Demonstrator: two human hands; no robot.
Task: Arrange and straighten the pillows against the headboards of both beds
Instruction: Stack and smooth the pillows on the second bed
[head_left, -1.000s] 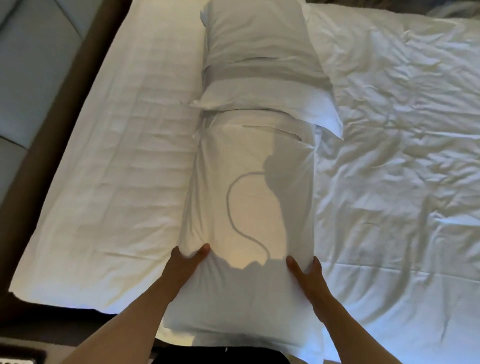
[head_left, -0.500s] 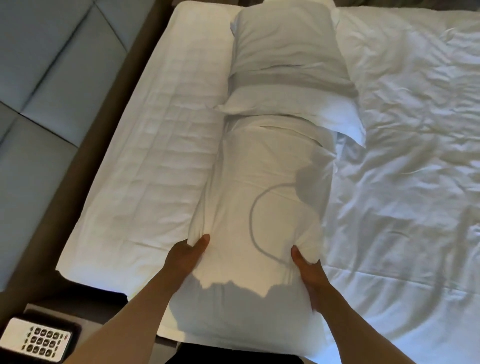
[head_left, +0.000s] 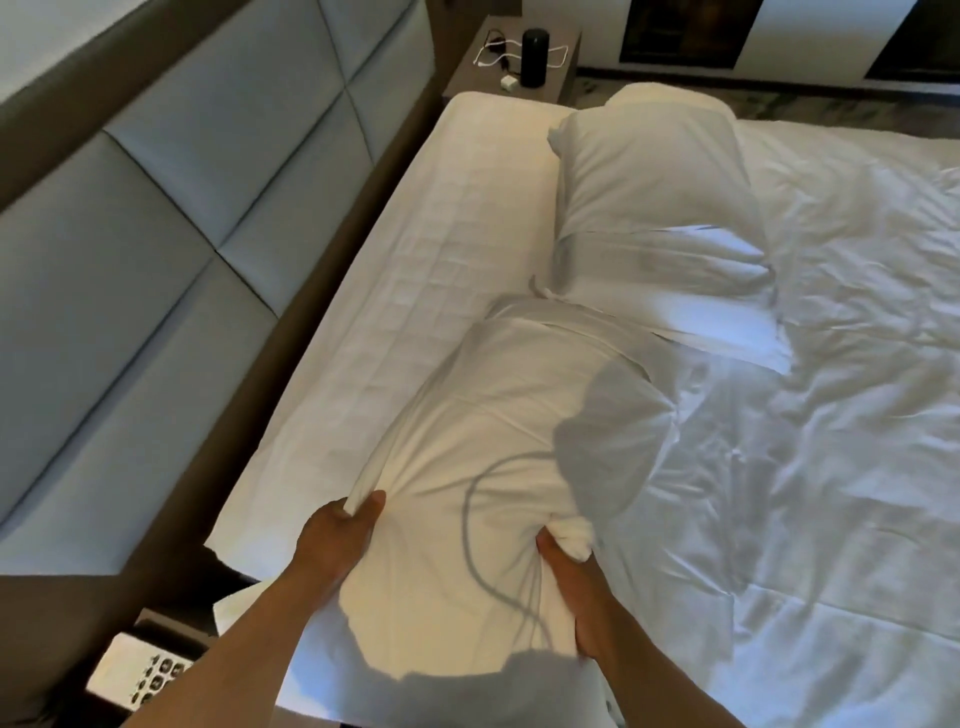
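A white pillow (head_left: 498, 457) lies lengthwise on the bed, its near end bunched up. My left hand (head_left: 337, 540) pinches its left edge and my right hand (head_left: 566, 582) clutches a twisted fold on its right side. Beyond it a second white pillow (head_left: 654, 208) lies end to end with the first, its near end overlapping the first pillow's far end. The grey padded headboard (head_left: 156, 218) runs along the left; a strip of bare mattress pad (head_left: 415, 291) separates it from both pillows.
A crumpled white duvet (head_left: 831, 415) covers the right of the bed. A far nightstand (head_left: 519, 73) carries a black cylinder and white cables. A near nightstand with a keypad phone (head_left: 140, 670) sits at bottom left.
Both hands have closed tighter on the near pillow, bunching its fabric and lifting its near end. My view has swung so the headboard and far nightstand show.
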